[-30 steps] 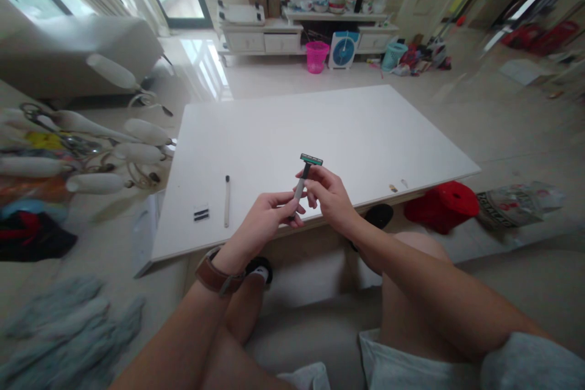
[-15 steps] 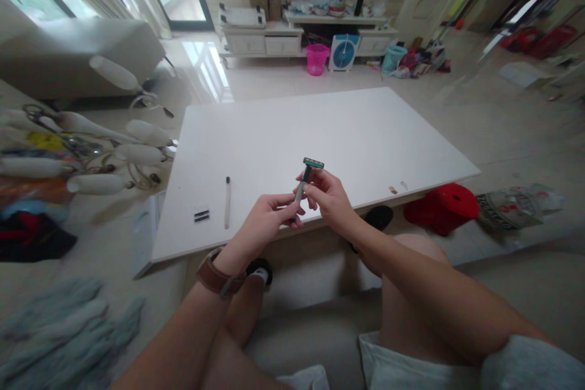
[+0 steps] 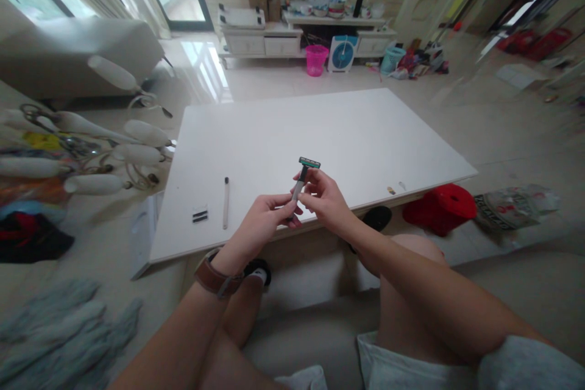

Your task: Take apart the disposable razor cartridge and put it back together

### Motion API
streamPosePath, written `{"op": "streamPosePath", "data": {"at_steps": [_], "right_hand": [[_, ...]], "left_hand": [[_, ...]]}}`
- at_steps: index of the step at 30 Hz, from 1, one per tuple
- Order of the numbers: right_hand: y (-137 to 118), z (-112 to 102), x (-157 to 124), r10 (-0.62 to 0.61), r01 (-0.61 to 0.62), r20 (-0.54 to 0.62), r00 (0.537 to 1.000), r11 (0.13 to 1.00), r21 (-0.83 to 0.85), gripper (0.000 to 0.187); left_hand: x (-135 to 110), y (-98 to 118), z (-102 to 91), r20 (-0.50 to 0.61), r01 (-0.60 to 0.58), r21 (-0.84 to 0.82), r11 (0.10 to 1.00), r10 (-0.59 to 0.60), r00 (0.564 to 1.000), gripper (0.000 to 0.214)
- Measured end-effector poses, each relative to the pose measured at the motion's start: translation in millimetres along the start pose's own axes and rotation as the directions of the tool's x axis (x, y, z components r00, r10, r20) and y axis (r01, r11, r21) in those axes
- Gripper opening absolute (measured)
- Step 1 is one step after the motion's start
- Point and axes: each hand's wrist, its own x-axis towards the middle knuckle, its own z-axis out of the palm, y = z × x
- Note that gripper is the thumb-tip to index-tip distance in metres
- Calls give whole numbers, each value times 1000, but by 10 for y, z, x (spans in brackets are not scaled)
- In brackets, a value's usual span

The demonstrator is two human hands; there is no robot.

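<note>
A razor (image 3: 298, 187) with a grey handle and a black and green head is held up above the near edge of the white table (image 3: 274, 134). My left hand (image 3: 267, 219) is closed around the lower end of its handle, thumb on top. Higher up, my right hand (image 3: 324, 195) pinches the handle below the head, its fingers partly hidden behind it. To the left on the table lie a slim clear stick with a black tip (image 3: 226, 204) and a small clear piece with two dark strips (image 3: 200, 214).
Two tiny items, one of them brownish (image 3: 390, 190), lie near the table's right front edge. A red bin (image 3: 441, 210) stands beyond that edge. A lamp with several white shades (image 3: 141, 132) is left of the table. Across the floor are a pink basket (image 3: 316, 61) and a blue fan (image 3: 342, 53).
The razor and both hands have shifted very slightly left in the picture, along with a small move of the whole view. Both hands keep their hold on the razor.
</note>
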Motion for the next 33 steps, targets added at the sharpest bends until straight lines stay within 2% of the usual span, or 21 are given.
{"op": "streamPosePath", "data": {"at_steps": [9,15,21,27,29,33], "right_hand": [[-36,-17,14,12,-16,54,998,997,72,35],[16,-33,57,99,-85,-41,994,962,259,22],[8,-36,62,131,-108,-56,990,949,298,30],[-11,-25,54,194,-183,-2,981,931,317,34],[-2,-32,58,159,-148,-18,987,951,272,33],[12,-33,54,60,-53,-33,998,982,182,30]], "left_hand": [[-9,18,-20,70,23,-112,993,-15,997,25],[-17,60,-29,51,63,-260,964,-51,997,26],[-45,119,-12,32,115,-348,930,-111,993,22],[-70,129,24,40,119,-377,919,-112,993,15],[-55,100,12,13,122,-330,936,-125,992,17],[2,44,-56,-132,107,-262,959,-146,980,19]]}}
